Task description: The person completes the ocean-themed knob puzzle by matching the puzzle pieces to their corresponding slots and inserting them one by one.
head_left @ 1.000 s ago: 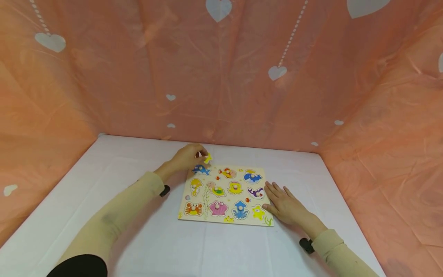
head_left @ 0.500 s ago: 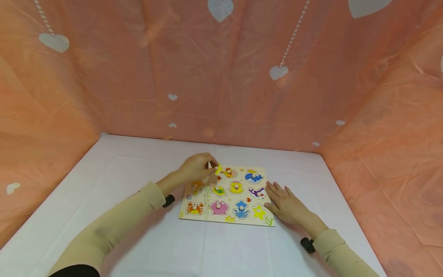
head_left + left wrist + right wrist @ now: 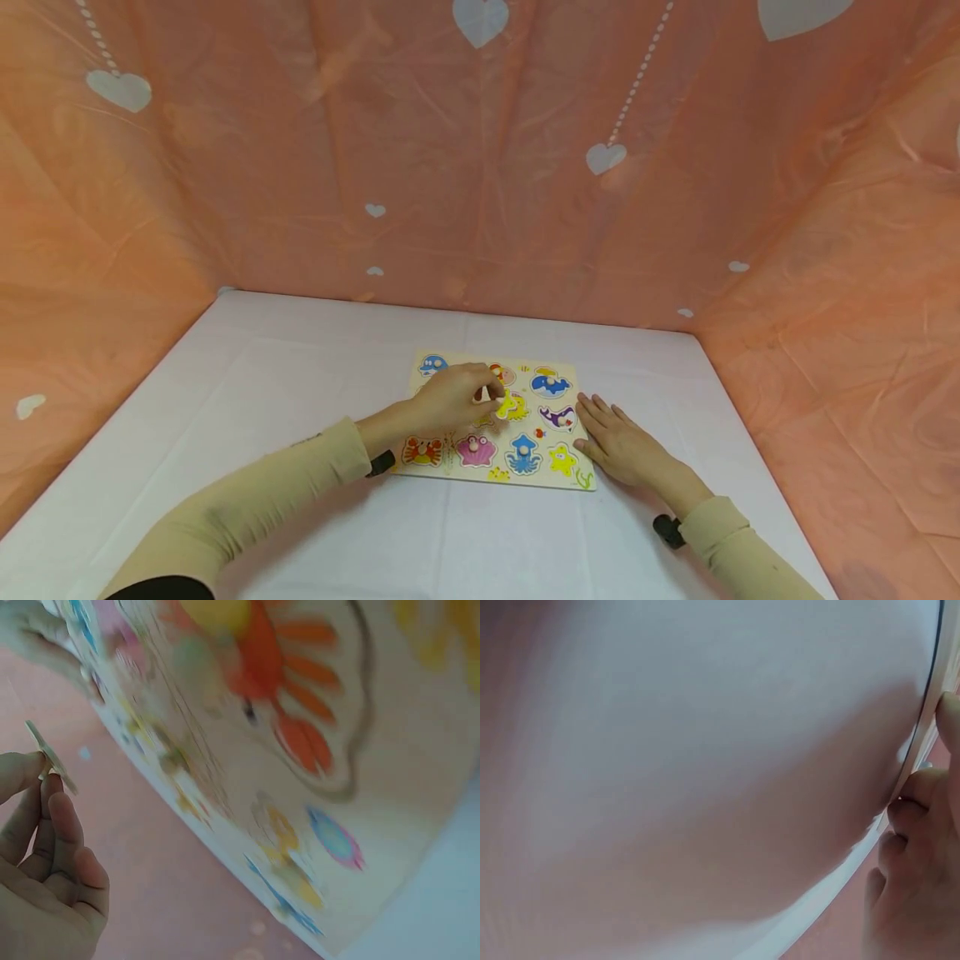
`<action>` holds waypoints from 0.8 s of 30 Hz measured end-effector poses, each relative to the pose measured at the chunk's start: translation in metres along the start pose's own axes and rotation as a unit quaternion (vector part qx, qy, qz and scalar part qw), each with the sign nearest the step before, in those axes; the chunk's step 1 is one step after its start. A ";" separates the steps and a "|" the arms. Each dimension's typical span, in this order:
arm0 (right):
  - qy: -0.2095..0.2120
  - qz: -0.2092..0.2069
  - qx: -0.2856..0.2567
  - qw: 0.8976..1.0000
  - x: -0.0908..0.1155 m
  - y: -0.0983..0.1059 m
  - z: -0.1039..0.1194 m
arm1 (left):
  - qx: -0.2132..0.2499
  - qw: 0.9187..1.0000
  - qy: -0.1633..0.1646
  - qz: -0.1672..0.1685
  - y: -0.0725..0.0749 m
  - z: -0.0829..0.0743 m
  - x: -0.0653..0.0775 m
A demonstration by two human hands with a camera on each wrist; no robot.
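Note:
My left hand (image 3: 453,398) is over the middle of a wooden peg puzzle board (image 3: 442,473). It pinches a yellow star-shaped puzzle piece (image 3: 504,406) between thumb and fingers. From the left wrist view the left hand (image 3: 52,855) holds this piece (image 3: 51,759) edge-on, apart from the board. My right hand (image 3: 618,442) lies flat with its fingers straight, touching the board's right edge. Seen from the right wrist, the right hand (image 3: 922,847) meets the edge of the board (image 3: 928,724). A yellow starfish picture (image 3: 561,460) without a visible knob is at the board's lower right.
Several knobbed sea-animal pieces sit in the board, among them a crab (image 3: 422,452), a pink shell (image 3: 476,451), a blue squid (image 3: 522,455) and a blue whale (image 3: 550,384). White cloth (image 3: 300,350) covers the table. Orange curtains (image 3: 480,233) stand behind and beside it.
My left hand has carried the yellow star-shaped piece from beyond the board's far left corner toward the right and nearer, over the board's middle. The right hand stays at the right edge.

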State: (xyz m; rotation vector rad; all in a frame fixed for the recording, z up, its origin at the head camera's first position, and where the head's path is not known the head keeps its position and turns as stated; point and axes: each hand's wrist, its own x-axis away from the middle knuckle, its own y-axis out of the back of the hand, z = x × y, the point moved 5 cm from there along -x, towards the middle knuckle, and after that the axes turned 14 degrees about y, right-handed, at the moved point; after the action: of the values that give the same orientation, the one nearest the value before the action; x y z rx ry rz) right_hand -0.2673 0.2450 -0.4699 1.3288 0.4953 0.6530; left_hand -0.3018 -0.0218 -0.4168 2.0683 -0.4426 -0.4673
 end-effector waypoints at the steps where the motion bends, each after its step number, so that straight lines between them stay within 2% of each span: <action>1: 0.000 0.000 -0.002 1.000 0.000 0.000 0.000 | 0.003 1.000 0.000 0.003 -0.002 -0.003 0.001; 9: 0.000 0.003 -0.009 1.000 0.001 0.002 0.000 | 0.014 0.999 -0.020 0.023 -0.019 -0.025 0.005; 14: -0.002 0.008 -0.007 1.000 0.001 0.001 -0.002 | 0.014 0.998 -0.049 0.027 -0.028 -0.039 0.007; 18: -0.003 0.012 -0.005 1.000 0.001 0.001 -0.003 | -0.010 0.997 -0.063 0.043 -0.039 -0.047 0.005; 24: 0.000 0.011 -0.004 1.000 0.001 0.001 -0.003 | -0.064 0.994 -0.066 0.057 -0.051 -0.059 0.001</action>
State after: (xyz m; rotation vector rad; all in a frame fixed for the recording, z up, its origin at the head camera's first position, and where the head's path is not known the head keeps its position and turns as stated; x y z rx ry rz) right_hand -0.2689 0.2481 -0.4691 1.3276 0.4774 0.6720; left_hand -0.2654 0.0457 -0.4323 1.8847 -0.5902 -0.5518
